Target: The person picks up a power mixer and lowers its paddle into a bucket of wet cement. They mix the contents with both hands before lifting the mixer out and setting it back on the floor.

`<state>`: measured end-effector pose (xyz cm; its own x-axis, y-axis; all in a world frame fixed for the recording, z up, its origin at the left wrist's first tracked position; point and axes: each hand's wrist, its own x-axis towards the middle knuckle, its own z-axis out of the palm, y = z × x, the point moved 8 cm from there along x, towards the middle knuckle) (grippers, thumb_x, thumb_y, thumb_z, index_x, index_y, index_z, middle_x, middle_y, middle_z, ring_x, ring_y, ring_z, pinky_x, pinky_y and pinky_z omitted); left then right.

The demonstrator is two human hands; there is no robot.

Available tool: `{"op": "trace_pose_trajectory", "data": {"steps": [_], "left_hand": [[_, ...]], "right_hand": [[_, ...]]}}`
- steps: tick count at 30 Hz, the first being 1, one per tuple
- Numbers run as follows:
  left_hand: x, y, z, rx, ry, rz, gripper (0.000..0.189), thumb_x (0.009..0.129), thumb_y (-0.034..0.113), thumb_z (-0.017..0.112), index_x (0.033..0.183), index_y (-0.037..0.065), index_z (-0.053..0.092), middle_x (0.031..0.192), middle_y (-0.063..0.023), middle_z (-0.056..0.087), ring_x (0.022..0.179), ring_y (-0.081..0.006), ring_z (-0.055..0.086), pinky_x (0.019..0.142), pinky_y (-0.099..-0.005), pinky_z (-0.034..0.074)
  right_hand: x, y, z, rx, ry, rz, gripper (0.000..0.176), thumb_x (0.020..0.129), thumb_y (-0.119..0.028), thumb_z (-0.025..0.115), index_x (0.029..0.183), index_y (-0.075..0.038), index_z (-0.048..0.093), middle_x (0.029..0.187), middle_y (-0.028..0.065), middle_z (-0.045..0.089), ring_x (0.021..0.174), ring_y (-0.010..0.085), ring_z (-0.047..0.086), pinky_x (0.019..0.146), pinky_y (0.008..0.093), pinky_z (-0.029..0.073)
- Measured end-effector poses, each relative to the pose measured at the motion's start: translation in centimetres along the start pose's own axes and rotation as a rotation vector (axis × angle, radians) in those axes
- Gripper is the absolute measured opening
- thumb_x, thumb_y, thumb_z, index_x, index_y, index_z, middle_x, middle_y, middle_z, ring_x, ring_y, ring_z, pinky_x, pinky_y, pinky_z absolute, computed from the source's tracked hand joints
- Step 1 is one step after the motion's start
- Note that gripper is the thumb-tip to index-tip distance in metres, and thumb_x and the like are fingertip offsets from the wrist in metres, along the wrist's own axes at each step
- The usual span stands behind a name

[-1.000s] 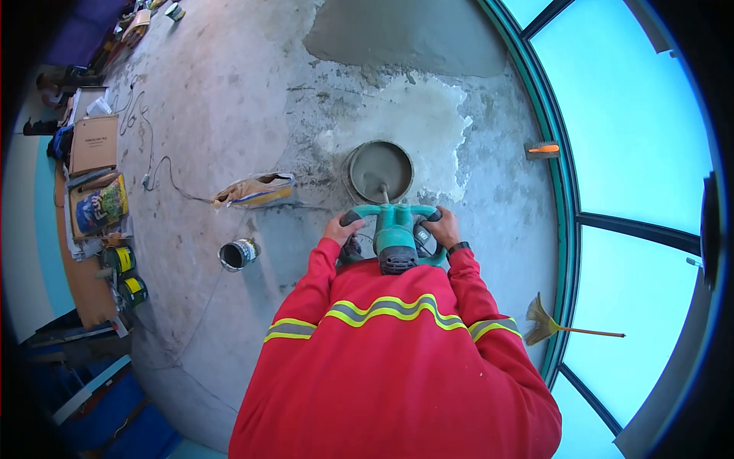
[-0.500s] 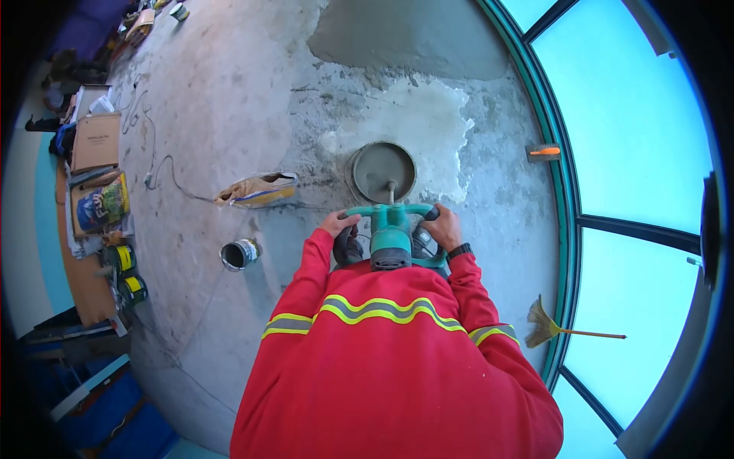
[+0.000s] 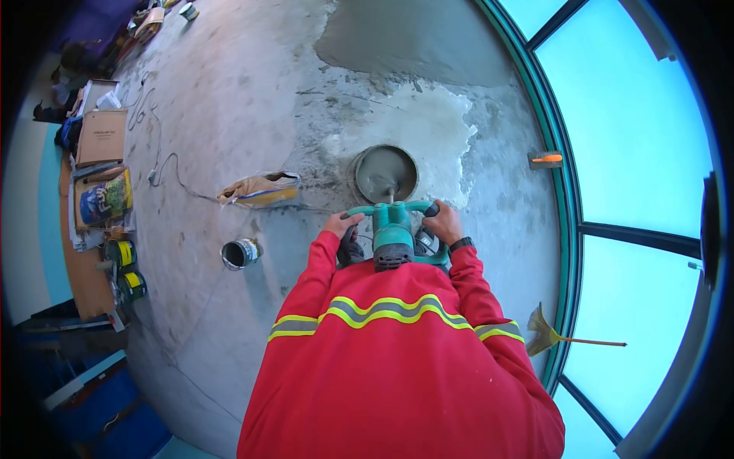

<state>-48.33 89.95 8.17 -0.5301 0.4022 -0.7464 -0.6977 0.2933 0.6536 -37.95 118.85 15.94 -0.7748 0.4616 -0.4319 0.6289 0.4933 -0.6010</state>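
Both of my hands grip a green handheld power mixer (image 3: 392, 231) in front of my chest. My left hand (image 3: 343, 225) is closed round its left handle. On the right handle, my right hand (image 3: 445, 223) is closed, with a dark band on the wrist. The mixer's shaft goes down into a round bucket (image 3: 415, 170) of wet grey mix (image 3: 384, 167). The paddle's end is hidden in the mix.
An open paper bag (image 3: 264, 191) and a tipped-looking pail (image 3: 240, 254) lie left of the bucket. Wet grey screed (image 3: 413, 38) covers the floor ahead. A broom (image 3: 544, 332) and an orange-handled brush (image 3: 546, 158) are near the right window. Cardboard boxes (image 3: 102, 136) line the left.
The mixer's shaft has shifted slightly within the bucket, and the mix surface looks more stirred. My view has moved a little. Both hands keep their hold.
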Motion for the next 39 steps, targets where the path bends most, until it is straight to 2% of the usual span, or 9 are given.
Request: {"op": "trace_pose_trajectory", "data": {"steps": [13,19,28,31,34,37,39], "left_hand": [[-0.9,-2.3,-1.1,-0.086,0.090,0.072,0.036,0.078,0.034,0.077,0.090,0.003,0.063,0.065,-0.0060,0.059,0.051,-0.0146,0.056,0.048,-0.0299,0.049],[-1.3,-1.6,-0.5,-0.046,0.101,0.041,0.036,0.077,0.034,0.077,0.090,0.003,0.062,0.066,-0.0061,0.060,0.052,-0.0148,0.057,0.049,-0.0295,0.049],[1.0,-1.4,0.4,-0.125,-0.070,0.054,0.040,0.079,0.036,0.076,0.096,0.004,0.059,0.071,-0.0090,0.061,0.057,-0.0175,0.060,0.051,-0.0325,0.051],[0.7,-0.8,0.1,-0.094,-0.010,0.022,0.039,0.080,0.037,0.074,0.097,0.005,0.058,0.069,-0.0079,0.059,0.055,-0.0178,0.059,0.051,-0.0323,0.051],[1.0,0.3,0.2,-0.049,-0.022,0.066,0.040,0.080,0.040,0.073,0.095,0.006,0.058,0.067,-0.0067,0.057,0.052,-0.0175,0.057,0.049,-0.0318,0.050],[1.1,0.9,0.2,0.007,0.063,0.045,0.041,0.081,0.042,0.070,0.095,0.006,0.056,0.067,-0.0091,0.059,0.052,-0.0181,0.059,0.048,-0.0321,0.050],[1.8,1.0,0.1,0.017,0.052,0.030,0.043,0.079,0.043,0.073,0.093,0.006,0.057,0.066,-0.0071,0.057,0.050,-0.0170,0.057,0.046,-0.0318,0.049]], "right_hand": [[0.7,-2.7,0.0,-0.048,-0.057,-0.115,0.039,0.061,-0.026,0.067,0.095,-0.005,0.065,0.084,0.0229,0.066,0.082,0.0401,0.064,0.075,0.0459,0.051],[1.5,-1.3,0.4,-0.013,-0.076,-0.126,0.039,0.061,-0.025,0.068,0.093,-0.003,0.064,0.081,0.0221,0.066,0.078,0.0402,0.063,0.073,0.0447,0.050],[2.6,2.3,0.8,0.115,-0.076,-0.073,0.039,0.061,-0.024,0.068,0.093,-0.001,0.064,0.081,0.0229,0.065,0.078,0.0384,0.064,0.072,0.0430,0.050],[2.8,1.7,0.5,0.106,-0.040,-0.078,0.039,0.062,-0.024,0.068,0.093,-0.001,0.064,0.081,0.0225,0.066,0.077,0.0381,0.064,0.072,0.0428,0.050],[2.9,1.3,0.2,0.114,-0.002,-0.052,0.037,0.062,-0.024,0.068,0.089,0.001,0.064,0.077,0.0202,0.065,0.072,0.0340,0.065,0.070,0.0410,0.050],[3.5,1.4,0.2,0.118,0.032,-0.096,0.037,0.062,-0.024,0.068,0.088,0.001,0.064,0.074,0.0195,0.065,0.069,0.0321,0.064,0.068,0.0400,0.050],[4.0,2.0,0.7,0.138,0.020,-0.089,0.035,0.062,-0.023,0.069,0.087,0.001,0.063,0.072,0.0178,0.064,0.066,0.0298,0.063,0.066,0.0389,0.050]]}}
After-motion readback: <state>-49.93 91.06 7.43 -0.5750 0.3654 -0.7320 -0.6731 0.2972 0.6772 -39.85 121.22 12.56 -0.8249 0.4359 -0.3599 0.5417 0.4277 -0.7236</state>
